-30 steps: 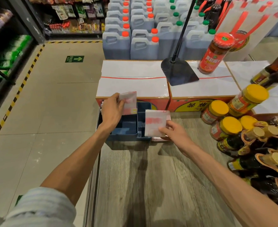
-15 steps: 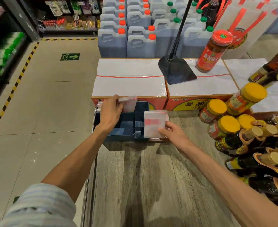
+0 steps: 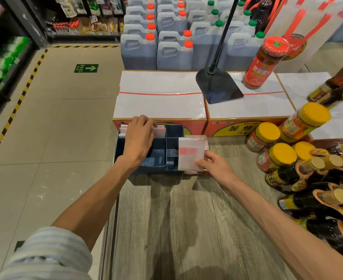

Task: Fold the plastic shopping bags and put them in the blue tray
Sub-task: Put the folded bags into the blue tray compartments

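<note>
1. At the far left compartment of the dark blue plastic divided tray (image 3: 174,131), my left hand (image 3: 139,136) has dropped from above the rim a second ago down onto the stack of folded white-and-red bags (image 3: 124,130). Its grip is curled over the folded white plastic bag with red print (image 3: 160,131), pinching it as it seats against the back wall.
2. I judge this bag nearly delivered; what remains is to let go and pull the hand clear without dragging the stack up.
3. Over the tray's right edge, a second folded translucent bag with a red band (image 3: 190,153) has barely moved, hanging partly above the narrow right compartments and partly above the grey wood-grain counter (image 3: 176,219).
4. My right hand (image 3: 215,166) holds it, thumb and fingertips pinching its lower right corner.
5. That one goes in next, I reckon; thin plastic may spring open, so it wants pressing flat.
6. Yellow-lidded glass jars (image 3: 267,136) stand near on the right, apart from both hands.
</note>
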